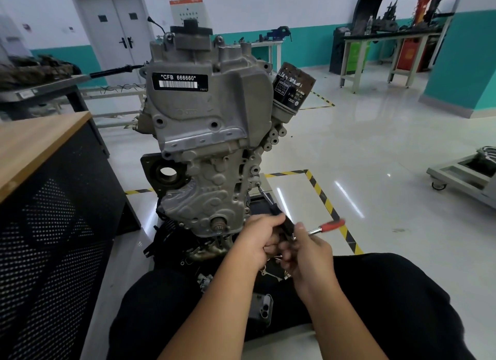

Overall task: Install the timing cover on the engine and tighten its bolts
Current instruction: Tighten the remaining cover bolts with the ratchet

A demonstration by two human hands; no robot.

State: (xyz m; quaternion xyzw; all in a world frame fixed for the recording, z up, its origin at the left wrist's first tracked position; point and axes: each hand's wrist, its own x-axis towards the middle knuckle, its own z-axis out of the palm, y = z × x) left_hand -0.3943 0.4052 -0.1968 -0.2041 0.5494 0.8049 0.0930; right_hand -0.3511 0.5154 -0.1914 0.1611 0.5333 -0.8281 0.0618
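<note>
The grey engine (206, 112) stands upright on the floor in front of me, its cast timing cover (206, 198) facing me on the lower front. A long extension bar (265, 196) runs from a bolt (258, 183) at the cover's right edge down to a ratchet with a red handle (331, 225). My left hand (259, 239) is closed around the black lower part of the extension. My right hand (308, 255) grips the ratchet near its head, and the red handle sticks out to the right.
A black oil filter (294, 87) juts from the engine's upper right. A wood-topped cabinet (45, 198) with perforated black sides stands close on the left. A phone (261, 308) lies on my lap. Yellow-black floor tape (330, 206) runs to the right, with a wheeled cart (461, 177) beyond.
</note>
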